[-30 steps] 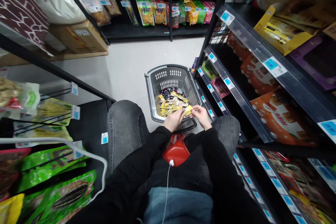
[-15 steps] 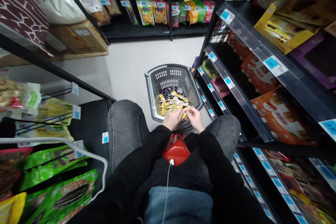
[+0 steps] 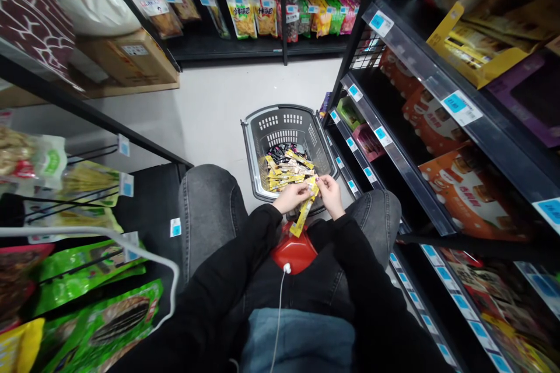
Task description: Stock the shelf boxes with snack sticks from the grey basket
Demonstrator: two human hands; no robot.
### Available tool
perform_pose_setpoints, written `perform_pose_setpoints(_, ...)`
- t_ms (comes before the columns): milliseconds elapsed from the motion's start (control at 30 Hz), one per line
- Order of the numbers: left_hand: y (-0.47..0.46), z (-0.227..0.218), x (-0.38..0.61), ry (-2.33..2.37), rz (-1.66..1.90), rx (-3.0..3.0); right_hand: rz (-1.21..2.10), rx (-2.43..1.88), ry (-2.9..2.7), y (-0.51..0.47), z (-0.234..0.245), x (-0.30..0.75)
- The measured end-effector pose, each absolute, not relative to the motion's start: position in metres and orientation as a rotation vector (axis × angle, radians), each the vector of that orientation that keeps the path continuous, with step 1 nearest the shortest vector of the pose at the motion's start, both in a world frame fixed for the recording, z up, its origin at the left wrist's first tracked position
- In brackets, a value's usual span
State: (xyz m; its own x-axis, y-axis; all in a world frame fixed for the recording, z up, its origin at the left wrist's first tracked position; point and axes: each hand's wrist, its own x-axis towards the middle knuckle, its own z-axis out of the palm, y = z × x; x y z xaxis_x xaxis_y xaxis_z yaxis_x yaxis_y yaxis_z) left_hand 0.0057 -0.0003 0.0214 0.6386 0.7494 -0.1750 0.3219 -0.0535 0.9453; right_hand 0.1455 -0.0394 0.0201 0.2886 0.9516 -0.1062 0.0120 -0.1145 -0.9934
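Over the near rim of a dark grey shopping basket (image 3: 326, 154), both my hands pinch a strip of yellow stick packets (image 3: 305, 210). The strip hangs down toward my lap. My left hand (image 3: 291, 197) grips its upper part from the left, fingers closed. From the other side, my right hand (image 3: 331, 195) has its fingertips closed at the strip's top end. Inside the basket lie several loose yellow sachets (image 3: 280, 178), with black and purple sachets (image 3: 282, 152) behind them. Part of the basket's near side is hidden by my hands and the strip.
A red object (image 3: 293, 253) with a white cable rests between my legs. Shelves with orange boxes (image 3: 468, 186) and price tags stand close on the right. Hanging green snack bags (image 3: 109, 326) are on the left, a cardboard box (image 3: 126, 61) beyond. Snack racks stand behind the floor (image 3: 214, 105).
The yellow strip has come up out of the basket and now hangs below my hands over the near rim. My hands have moved slightly apart and to the right.
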Motion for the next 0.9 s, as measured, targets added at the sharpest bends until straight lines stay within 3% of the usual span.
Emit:
perform_pose_setpoints(200,-0.003,0.012,0.007,0.861,0.352,1.385,0.934,-1.558,-1.181,-0.038,0.014,0.159)
perform_pose_setpoints(567,0.013,0.012,-0.001,1.188,0.748,0.984,1.022,-1.532,-1.447,-0.041,0.003,0.14)
perform_pose_setpoints(900,0.006,0.019,0.004,1.203,0.794,0.976,1.605,-1.311,-1.119,-0.038,-0.021,0.148)
